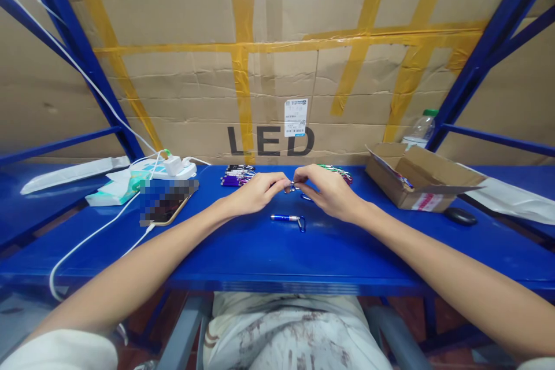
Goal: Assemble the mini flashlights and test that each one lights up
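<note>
My left hand [260, 189] and my right hand [324, 191] meet above the middle of the blue table [260, 254]. Both pinch a small silvery keychain piece [291, 187] between their fingertips. A blue carabiner loop [306, 197] shows just under my right hand. A blue mini flashlight with a carabiner [288, 219] lies on the table in front of my hands. Behind my left hand lies a pile of purple and dark keychain flashlights [236, 176]. Behind my right hand lies a pile of green and red ones [338, 171].
An open cardboard box [416, 179] stands at the right, a plastic bottle [420, 130] behind it and a black mouse [460, 217] beside it. At the left lie a phone [167, 205], a power strip [167, 169], a tissue pack [115, 191] and white cables. A cardboard wall [277, 69] backs the table.
</note>
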`<action>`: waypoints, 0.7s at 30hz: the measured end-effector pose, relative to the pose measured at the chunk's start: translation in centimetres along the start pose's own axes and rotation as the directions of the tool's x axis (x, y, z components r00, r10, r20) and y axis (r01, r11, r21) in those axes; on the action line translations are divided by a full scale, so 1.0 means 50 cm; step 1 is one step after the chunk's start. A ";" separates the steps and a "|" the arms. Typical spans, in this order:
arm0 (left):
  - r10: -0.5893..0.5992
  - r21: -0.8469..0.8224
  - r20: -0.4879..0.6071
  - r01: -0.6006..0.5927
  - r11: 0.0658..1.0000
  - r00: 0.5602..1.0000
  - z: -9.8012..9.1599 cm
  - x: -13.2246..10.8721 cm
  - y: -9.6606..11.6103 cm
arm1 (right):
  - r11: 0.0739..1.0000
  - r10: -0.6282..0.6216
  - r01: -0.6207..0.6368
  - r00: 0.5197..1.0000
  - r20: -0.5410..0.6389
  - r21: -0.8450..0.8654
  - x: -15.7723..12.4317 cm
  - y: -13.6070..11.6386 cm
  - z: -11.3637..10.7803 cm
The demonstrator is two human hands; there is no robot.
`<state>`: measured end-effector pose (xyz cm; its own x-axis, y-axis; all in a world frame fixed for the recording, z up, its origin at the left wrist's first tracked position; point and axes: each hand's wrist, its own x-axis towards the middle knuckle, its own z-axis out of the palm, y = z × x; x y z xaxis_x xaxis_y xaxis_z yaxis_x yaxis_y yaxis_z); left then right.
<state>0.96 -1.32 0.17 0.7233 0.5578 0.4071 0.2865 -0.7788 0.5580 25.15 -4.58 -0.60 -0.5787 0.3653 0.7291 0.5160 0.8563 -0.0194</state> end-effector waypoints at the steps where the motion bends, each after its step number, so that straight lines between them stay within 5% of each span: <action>1: 0.001 0.001 -0.012 -0.001 1.000 1.000 0.000 0.000 0.002 | 0.999 -0.035 0.035 0.999 0.001 -0.038 0.000 -0.001 -0.002; 4: -0.054 -0.084 -0.006 0.054 0.995 0.998 -0.001 0.002 0.008 | 0.987 -0.114 0.113 0.993 -0.004 -0.114 0.001 -0.005 -0.006; 9: -0.248 -0.487 0.290 0.365 0.794 0.924 -0.008 0.005 0.012 | 0.962 -0.220 0.230 0.972 0.077 -0.145 0.003 -0.008 -0.014; 12: -0.234 -0.532 0.319 0.378 0.758 0.918 -0.007 0.006 0.012 | 0.955 -0.234 0.251 0.965 0.121 -0.159 0.003 -0.009 -0.019; 17: -0.099 -0.112 0.064 0.105 0.988 0.993 0.002 0.002 0.008 | 0.998 0.040 -0.044 0.996 0.078 0.043 0.002 -0.006 -0.015; 21: 0.060 0.212 -0.001 -0.058 0.975 0.998 0.008 -0.006 -0.001 | 0.829 0.321 -0.344 0.938 0.130 0.441 0.010 0.000 -0.001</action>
<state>0.97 -1.54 -0.27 0.7384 0.5106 0.4405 0.3709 -0.8531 0.3670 24.92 -4.42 -0.20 -0.4596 0.6647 0.5889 0.3486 0.7450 -0.5688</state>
